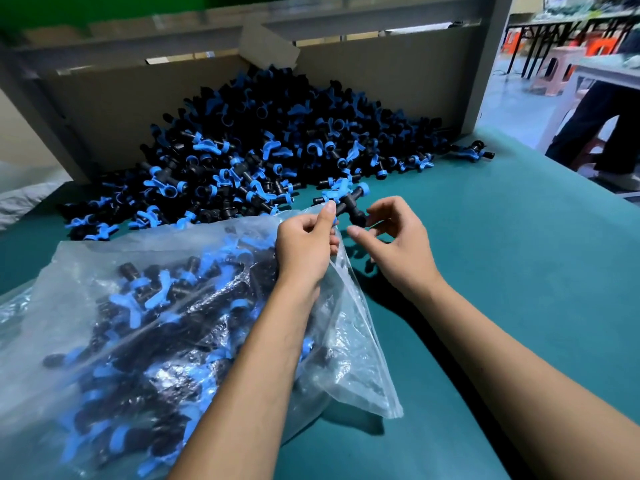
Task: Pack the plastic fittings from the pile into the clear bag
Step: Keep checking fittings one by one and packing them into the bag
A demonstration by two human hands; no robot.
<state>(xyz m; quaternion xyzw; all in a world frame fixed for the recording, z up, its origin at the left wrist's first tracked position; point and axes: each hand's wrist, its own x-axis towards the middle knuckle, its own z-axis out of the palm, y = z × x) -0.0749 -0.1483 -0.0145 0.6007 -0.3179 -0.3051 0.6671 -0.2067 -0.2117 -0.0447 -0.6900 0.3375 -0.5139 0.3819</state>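
Fitting (346, 202) held just beyond bag mouth, right hand (394, 237) fingers pinching its lower black end; left hand (306, 237) pinches clear bag (353, 341) rim (bag left of fitting). Pile (242, 150) farther off.

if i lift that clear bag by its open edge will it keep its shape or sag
Probably sag: the clear bag is thin, wrinkled film, already draping where the left hand pinches its rim. It is stuffed with fittings, so likely heavy, and the load may shift or spill toward the mouth.
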